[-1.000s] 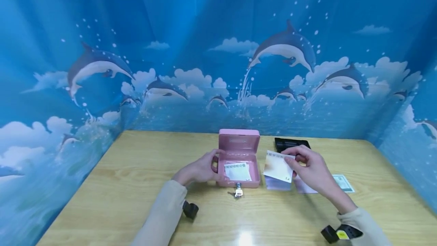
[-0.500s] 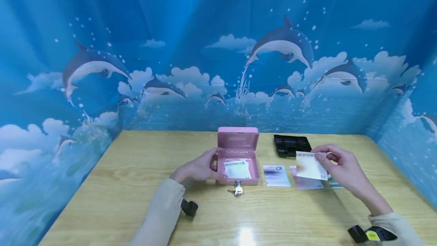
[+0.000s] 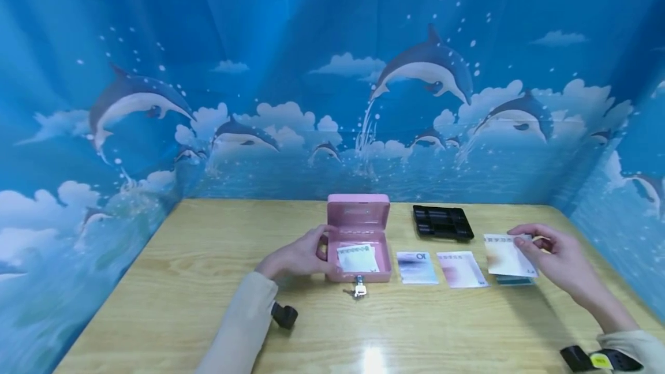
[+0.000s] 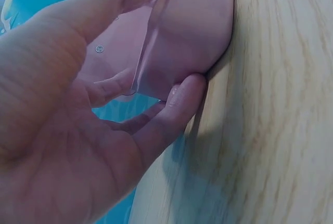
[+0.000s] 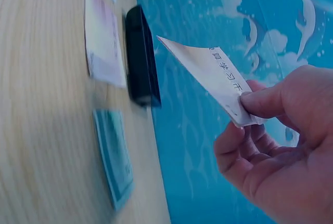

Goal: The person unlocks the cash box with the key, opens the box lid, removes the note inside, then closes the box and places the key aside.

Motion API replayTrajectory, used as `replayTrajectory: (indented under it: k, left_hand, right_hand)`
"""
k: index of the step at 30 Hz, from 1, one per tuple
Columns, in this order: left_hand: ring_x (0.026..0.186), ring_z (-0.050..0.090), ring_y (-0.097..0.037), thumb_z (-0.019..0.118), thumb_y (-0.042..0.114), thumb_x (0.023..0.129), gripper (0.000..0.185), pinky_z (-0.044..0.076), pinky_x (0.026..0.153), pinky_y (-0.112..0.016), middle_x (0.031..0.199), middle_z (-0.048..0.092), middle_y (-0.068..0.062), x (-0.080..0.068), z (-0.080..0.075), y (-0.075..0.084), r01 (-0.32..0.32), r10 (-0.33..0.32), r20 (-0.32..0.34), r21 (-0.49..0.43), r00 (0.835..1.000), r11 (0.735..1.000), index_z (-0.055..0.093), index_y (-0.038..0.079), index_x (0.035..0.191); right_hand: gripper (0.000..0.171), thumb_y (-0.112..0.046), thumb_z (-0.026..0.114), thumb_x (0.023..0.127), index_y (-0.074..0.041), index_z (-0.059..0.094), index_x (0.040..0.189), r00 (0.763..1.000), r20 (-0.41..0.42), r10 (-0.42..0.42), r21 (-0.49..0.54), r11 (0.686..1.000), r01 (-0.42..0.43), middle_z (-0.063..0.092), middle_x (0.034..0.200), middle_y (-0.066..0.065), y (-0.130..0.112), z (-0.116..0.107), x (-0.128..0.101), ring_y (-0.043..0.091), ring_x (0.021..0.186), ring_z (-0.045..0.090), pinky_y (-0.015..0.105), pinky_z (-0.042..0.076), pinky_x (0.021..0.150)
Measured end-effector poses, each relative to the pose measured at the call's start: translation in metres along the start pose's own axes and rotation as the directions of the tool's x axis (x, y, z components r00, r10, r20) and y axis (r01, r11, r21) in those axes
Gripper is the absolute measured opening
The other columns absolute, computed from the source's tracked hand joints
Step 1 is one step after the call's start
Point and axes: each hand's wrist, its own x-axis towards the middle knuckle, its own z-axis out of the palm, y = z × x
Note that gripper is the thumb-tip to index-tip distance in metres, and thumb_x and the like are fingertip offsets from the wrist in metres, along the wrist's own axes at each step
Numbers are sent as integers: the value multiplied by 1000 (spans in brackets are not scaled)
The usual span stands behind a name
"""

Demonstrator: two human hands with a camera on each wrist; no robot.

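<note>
An open pink cash box stands mid-table with paper notes inside and keys hanging at its front. My left hand grips the box's left side, fingers curled against its wall. My right hand pinches a pale note by its edge and holds it above a green note; the right wrist view shows the held note over the green note. A blue note and a pink note lie flat to the box's right.
A black coin tray lies behind the notes on the wooden table. Blue dolphin-print cloth walls the table on three sides. Black wrist cameras sit at my sleeves.
My right hand carried the pale note from beside the box rightward, past the blue and pink notes, to above the green one. My left hand stayed on the box.
</note>
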Motion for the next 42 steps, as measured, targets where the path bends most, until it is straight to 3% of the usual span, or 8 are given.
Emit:
replayTrajectory:
  k: [11, 16, 20, 23, 30, 34, 42]
  left_hand:
    - [115, 65, -23, 86, 21, 81, 96, 55, 104, -46, 139, 55, -15, -4, -1, -6, -29, 30, 18, -52, 999, 998, 29, 14, 158]
    - [119, 64, -26, 85, 21, 83, 95, 53, 107, -49, 144, 53, -16, -7, -1, -5, -30, 32, 20, -77, 999, 997, 28, 15, 158]
    - [119, 63, -25, 85, 29, 84, 94, 53, 107, -49, 143, 53, -14, -7, 0, -5, -12, 12, 7, -41, 1000, 999, 28, 18, 158]
    - [117, 63, -23, 86, 32, 83, 95, 54, 105, -48, 142, 54, -13, -6, 1, -5, -5, 5, -1, -32, 1000, 999, 29, 18, 158]
    - [112, 65, -22, 87, 23, 81, 95, 57, 100, -43, 140, 56, -14, -4, 3, -5, -3, 2, -16, -42, 1000, 999, 31, 16, 157]
    - [111, 65, -22, 88, 23, 80, 95, 57, 100, -43, 140, 56, -14, -2, 2, -3, 2, -2, -17, -28, 1000, 1000, 31, 16, 157]
    - [113, 65, -23, 88, 22, 80, 93, 56, 103, -44, 139, 56, -14, 0, 2, -1, 16, -17, -22, -21, 1000, 1000, 33, 16, 155]
  right_hand:
    - [19, -21, 57, 106, -9, 70, 112, 994, 61, 92, -89, 992, -87, 61, 85, -20, 29, -20, -4, 4, 68, 50, 29, 39, 48]
    - [23, -20, 55, 106, -4, 69, 113, 991, 45, 128, -152, 981, -120, 62, 80, -14, 41, -25, -3, 4, 65, 47, 28, 38, 49]
    - [30, -21, 53, 107, 3, 67, 117, 985, 60, 163, -206, 967, -148, 65, 87, -10, 49, -28, 1, 3, 67, 49, 26, 40, 52]
    - [32, -21, 51, 108, 4, 66, 119, 977, 86, 192, -241, 956, -167, 69, 96, 1, 54, -33, 5, 0, 70, 49, 25, 41, 54]
    - [33, -18, 49, 108, 7, 65, 121, 961, 149, 232, -294, 938, -181, 69, 103, 23, 66, -42, 9, -1, 73, 50, 24, 42, 57]
    - [32, -16, 49, 108, 8, 64, 120, 953, 168, 253, -320, 928, -190, 67, 107, 30, 71, -45, 11, 8, 78, 55, 26, 44, 58]
    - [28, -14, 55, 104, 9, 66, 118, 939, 189, 286, -360, 910, -204, 63, 113, 37, 87, -46, 16, 38, 92, 61, 28, 44, 64]
